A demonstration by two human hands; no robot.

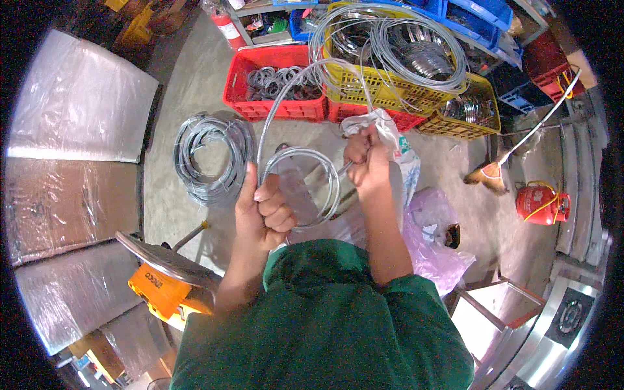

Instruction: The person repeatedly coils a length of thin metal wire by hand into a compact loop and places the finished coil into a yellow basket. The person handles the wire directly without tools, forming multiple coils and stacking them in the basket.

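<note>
My left hand is closed round a grey wire, its thumb pointing up. The wire forms small double loops between my hands, and one wider loop arches up past the red crate. To the right and a little farther off, my right hand is closed on the wire too, fingers curled tight. A white plastic bag shows right behind that hand; whether the fingers touch it I cannot tell. On the floor to the left lies a thick coil of grey wire.
Ahead stand a red crate of small coils and a yellow crate with large coils on top. An orange machine is at lower left, beside wrapped boxes. A broom, red gas cylinder and purple plastic bag are right.
</note>
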